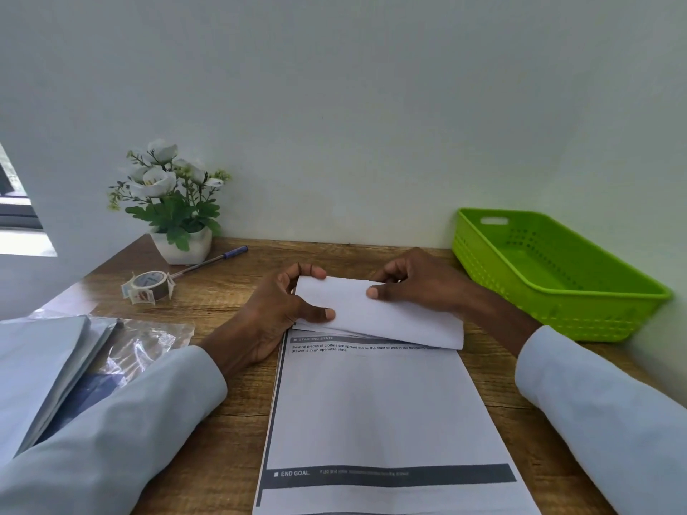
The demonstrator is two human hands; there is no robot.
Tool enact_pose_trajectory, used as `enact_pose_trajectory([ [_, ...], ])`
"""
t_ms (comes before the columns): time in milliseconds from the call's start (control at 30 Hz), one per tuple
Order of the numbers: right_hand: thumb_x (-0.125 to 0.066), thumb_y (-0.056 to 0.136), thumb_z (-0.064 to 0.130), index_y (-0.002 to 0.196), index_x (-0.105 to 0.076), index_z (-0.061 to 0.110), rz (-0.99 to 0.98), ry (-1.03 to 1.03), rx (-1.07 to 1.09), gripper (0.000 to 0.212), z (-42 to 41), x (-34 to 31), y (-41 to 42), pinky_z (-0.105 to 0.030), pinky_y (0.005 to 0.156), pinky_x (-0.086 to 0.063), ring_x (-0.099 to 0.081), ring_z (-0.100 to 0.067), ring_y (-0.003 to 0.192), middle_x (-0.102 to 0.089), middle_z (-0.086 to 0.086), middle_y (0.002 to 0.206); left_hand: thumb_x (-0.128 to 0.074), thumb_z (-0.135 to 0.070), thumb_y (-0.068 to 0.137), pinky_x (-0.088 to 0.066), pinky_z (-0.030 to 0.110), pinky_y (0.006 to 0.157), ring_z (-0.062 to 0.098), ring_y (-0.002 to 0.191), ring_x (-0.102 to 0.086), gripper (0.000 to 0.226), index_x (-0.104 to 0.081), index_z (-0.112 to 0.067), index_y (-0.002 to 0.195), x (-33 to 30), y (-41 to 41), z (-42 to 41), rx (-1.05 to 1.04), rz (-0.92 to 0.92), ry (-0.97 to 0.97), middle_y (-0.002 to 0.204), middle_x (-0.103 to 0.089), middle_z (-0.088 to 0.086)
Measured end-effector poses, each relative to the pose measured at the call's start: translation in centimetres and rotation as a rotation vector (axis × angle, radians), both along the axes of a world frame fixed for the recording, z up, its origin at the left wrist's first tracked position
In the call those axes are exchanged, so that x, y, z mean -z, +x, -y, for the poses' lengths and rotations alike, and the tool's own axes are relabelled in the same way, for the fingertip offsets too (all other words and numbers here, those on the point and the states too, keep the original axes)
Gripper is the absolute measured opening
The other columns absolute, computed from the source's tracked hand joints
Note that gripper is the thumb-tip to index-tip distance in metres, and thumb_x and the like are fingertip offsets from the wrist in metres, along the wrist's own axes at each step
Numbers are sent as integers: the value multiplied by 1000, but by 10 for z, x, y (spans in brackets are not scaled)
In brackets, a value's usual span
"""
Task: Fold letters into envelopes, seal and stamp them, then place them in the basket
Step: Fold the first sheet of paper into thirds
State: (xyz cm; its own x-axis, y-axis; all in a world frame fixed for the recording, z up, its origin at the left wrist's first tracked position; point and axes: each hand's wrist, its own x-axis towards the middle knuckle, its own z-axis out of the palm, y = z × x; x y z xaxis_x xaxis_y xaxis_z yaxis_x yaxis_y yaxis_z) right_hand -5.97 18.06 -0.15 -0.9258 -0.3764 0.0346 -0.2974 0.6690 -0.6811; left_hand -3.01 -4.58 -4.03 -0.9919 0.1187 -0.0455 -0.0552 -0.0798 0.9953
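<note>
White paper: that's the folded white letter sheet (375,314) I've got under both hands, lying on top of the far end of a printed white page (383,410) on the wooden desk (223,421).
Long axis: runs pretty much left to right across me, tilted a bit so the right end sits closer to me.
Left hand (286,310): pinching the left short edge, thumb on top near the front corner, fingers curled over the back edge.
Right hand (412,280): gripping the far long edge toward the middle, thumb pressed flat on top, other fingers tucked behind, so I can't tell exactly how they sit.
Which way it lies: the sheet stretches off to the right from my left fingers and toward me from my right ones, both hands about equally near.
Next move, my guess: another fold or a crease press along that long axis.
Green plastic basket (557,314): well off to the right, nothing visible in it.
Stamp roll (148,288): off to the left, nearer my left hand.
</note>
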Motion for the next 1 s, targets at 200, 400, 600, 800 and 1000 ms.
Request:
enact_pose_trajectory([
  [200, -75, 87, 26, 96, -79, 14, 63, -66, 2, 15, -3, 1, -4, -22, 65, -52, -66, -4, 70, -78, -1, 88, -78, 15, 65, -59, 44, 84, 31, 96, -66, 45, -70, -15, 99, 1, 0, 2, 38, 10, 5, 107, -68, 11],
  [400, -76, 86, 22, 103, -79, 17, 64, -29, 0, 18, -3, 1, -4, -12, 59, -46, -62, 7, 62, -72, 18, 68, -72, -3, 81, -59, 32, 80, 22, 84, -69, 12, -73, -5, 93, 3, -3, -2, -10, 29, 111, 96, -74, 11],
  [600, -79, 83, 21, 105, -78, 18, 39, -31, 11, 22, -1, 2, -3, -12, 58, -44, -59, 7, 60, -69, 18, 64, -68, 10, 80, -59, 38, 80, 32, 91, -68, 22, -70, 1, 100, 0, 0, -3, -65, 30, 92, 105, -72, 19],
  [800, -83, 77, 14, 95, -80, 15, 38, -114, 56, 19, 1, 3, -1, -18, 58, -47, -60, 3, 57, -69, 14, 62, -72, 5, 79, -60, 39, 77, 30, 87, -70, 24, -72, -2, 101, 1, -1, -2, -54, 16, 49, 100, -74, 19],
  [1000, -87, 73, 20, 86, -80, 14, 42, -170, 63, 16, 5, 1, 0, -25, 62, -50, -64, -4, 62, -71, 11, 63, -81, -10, 74, -58, 47, 83, 34, 87, -71, 12, -76, -12, 85, 1, 1, -6, -56, -18, -36, 96, -75, 17],
])
